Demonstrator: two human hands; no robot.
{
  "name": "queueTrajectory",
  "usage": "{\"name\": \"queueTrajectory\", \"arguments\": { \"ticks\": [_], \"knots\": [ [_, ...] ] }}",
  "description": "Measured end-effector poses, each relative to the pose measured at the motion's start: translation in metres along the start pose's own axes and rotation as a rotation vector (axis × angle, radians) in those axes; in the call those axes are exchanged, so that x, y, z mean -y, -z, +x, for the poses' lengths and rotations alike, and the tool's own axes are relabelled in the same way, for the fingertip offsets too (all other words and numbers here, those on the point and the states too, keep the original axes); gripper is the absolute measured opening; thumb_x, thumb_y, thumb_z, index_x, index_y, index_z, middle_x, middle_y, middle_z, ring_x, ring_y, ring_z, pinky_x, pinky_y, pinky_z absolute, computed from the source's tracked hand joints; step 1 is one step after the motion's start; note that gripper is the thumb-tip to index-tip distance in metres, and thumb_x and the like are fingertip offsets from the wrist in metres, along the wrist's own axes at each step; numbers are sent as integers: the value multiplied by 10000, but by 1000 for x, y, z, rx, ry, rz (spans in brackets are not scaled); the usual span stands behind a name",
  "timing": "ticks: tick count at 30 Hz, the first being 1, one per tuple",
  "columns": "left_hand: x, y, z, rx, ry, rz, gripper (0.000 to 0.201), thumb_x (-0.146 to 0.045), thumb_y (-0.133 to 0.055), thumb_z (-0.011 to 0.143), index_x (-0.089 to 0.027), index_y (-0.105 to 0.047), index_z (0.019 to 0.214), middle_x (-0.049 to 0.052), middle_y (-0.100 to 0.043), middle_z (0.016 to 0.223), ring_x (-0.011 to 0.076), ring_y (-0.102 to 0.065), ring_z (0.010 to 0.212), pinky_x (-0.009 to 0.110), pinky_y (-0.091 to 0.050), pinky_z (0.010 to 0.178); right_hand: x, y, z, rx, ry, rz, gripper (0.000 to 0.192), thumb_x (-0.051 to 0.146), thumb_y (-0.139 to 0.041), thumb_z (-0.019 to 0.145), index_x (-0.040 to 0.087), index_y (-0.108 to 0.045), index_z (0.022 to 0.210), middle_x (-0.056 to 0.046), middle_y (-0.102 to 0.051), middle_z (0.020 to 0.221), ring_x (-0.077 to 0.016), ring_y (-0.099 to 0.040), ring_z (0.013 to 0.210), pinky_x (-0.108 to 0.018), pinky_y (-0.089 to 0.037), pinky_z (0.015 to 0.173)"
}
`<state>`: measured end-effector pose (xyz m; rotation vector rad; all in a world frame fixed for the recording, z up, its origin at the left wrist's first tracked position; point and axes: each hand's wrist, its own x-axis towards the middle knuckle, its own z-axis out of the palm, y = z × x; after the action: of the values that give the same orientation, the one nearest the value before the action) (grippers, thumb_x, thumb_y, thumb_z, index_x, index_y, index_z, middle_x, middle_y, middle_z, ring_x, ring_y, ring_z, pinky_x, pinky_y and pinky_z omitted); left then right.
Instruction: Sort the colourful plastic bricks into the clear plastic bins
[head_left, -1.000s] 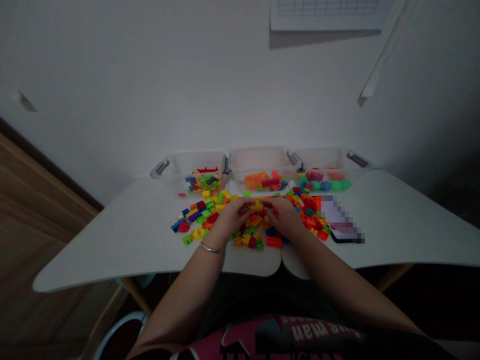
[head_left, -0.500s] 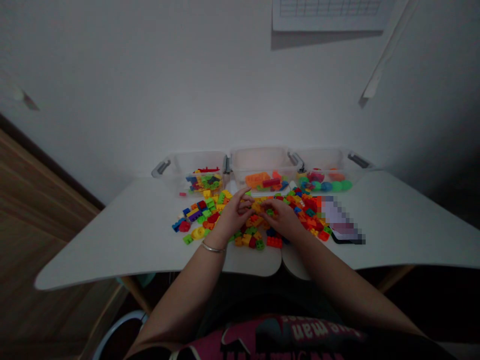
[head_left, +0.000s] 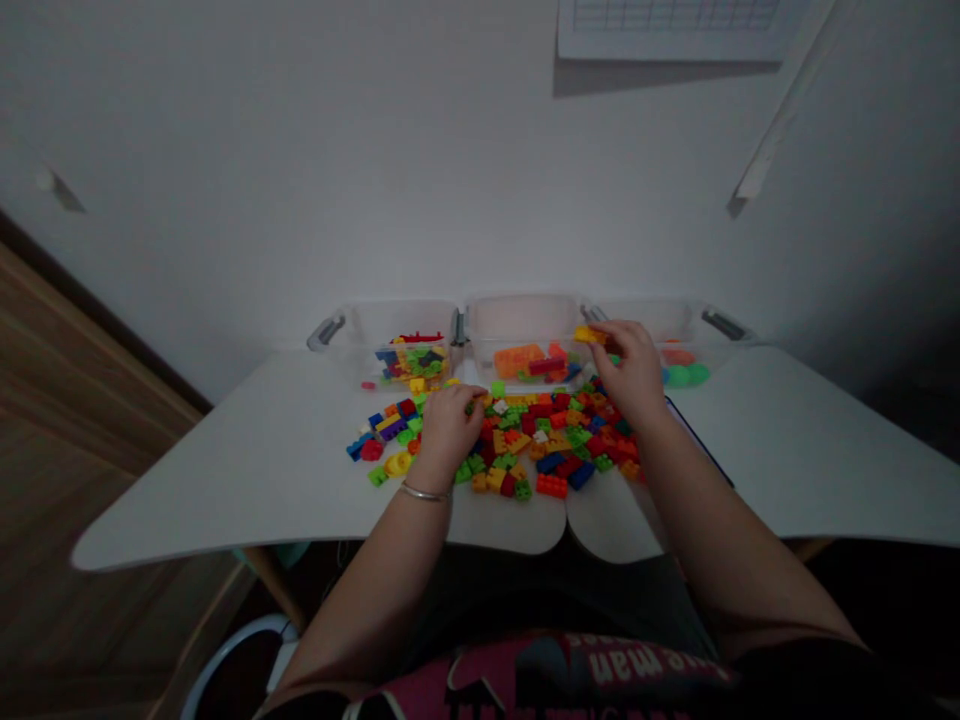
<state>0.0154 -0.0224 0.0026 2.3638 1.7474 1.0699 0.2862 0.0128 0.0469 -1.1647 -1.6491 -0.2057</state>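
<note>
Right hand (head_left: 634,365) pinched a yellow brick (head_left: 587,335) over the middle bin (head_left: 517,320); left hand (head_left: 448,425), seemingly closed, rested on the brick pile (head_left: 540,440).

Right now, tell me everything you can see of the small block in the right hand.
The yellow block is small, seemingly plastic; details are too small to tell. It is pinched at the fingertips of the right hand, held clear of the table, over the rims where the middle bin meets the right bin.
</note>
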Motion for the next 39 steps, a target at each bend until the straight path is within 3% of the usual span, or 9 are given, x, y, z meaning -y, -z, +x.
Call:
{"name": "queueTrajectory", "arguments": {
  "ticks": [4,8,14,19,27,32,39],
  "knots": [
    [-3,5,-2,-81,200,212,331,-222,-506,869,-207,-661,1161,101,-689,1155,288,-602,1094,447,-415,973,-10,-7,16,29,36,-84,324,177,-508,848,181,-703,1106,-131,-664,1107,-276,-601,1076,-471,-486,1001],
    [-3,5,-4,-89,262,297,376,-258,-502,859,-199,-637,1205,123,-667,1186,315,-573,1119,464,-393,968,-17,-19,23,103,77,-156,393,104,-464,804,174,-720,1095,-122,-691,1133,-274,-616,1065,-474,-477,1006],
    [-2,0,-6,-73,190,315,343,-253,-524,851,-224,-676,1157,110,-667,1190,326,-532,1162,479,-376,1000,-12,-27,20,238,123,-253,342,101,-443,825,146,-718,1023,-123,-725,1054,-293,-630,1010,-482,-467,960],
    [-1,-3,-6,-35,112,276,303,-225,-521,860,-253,-713,1093,72,-700,1146,323,-531,1155,563,-267,1116,-5,-25,16,305,240,-337,305,264,-460,933,127,-686,1084,-154,-718,1045,-319,-617,994,-494,-434,961],
    [0,-6,-6,-9,99,275,241,-226,-539,861,-252,-733,1003,72,-718,1098,324,-535,1169,634,-195,1149,-2,-23,19,337,167,-286,357,323,-442,953,115,-709,1065,-156,-732,1046,-324,-629,997,-498,-437,953],
    [0,-6,-6,15,84,275,238,-230,-513,882,-252,-746,929,54,-736,1086,331,-509,1222,657,-177,1148,-9,-26,20,280,135,-132,379,338,-393,958,161,-714,1054,-118,-741,1043,-295,-643,993,-493,-455,950],
    [-1,-7,-5,6,98,241,269,-214,-522,865,-238,-744,1014,62,-741,1109,329,-516,1232,666,-166,1156,13,-16,3,0,25,74,340,404,-396,964,225,-671,1050,-96,-720,1081,-277,-623,1059,-462,-467,955]
  ]
}}
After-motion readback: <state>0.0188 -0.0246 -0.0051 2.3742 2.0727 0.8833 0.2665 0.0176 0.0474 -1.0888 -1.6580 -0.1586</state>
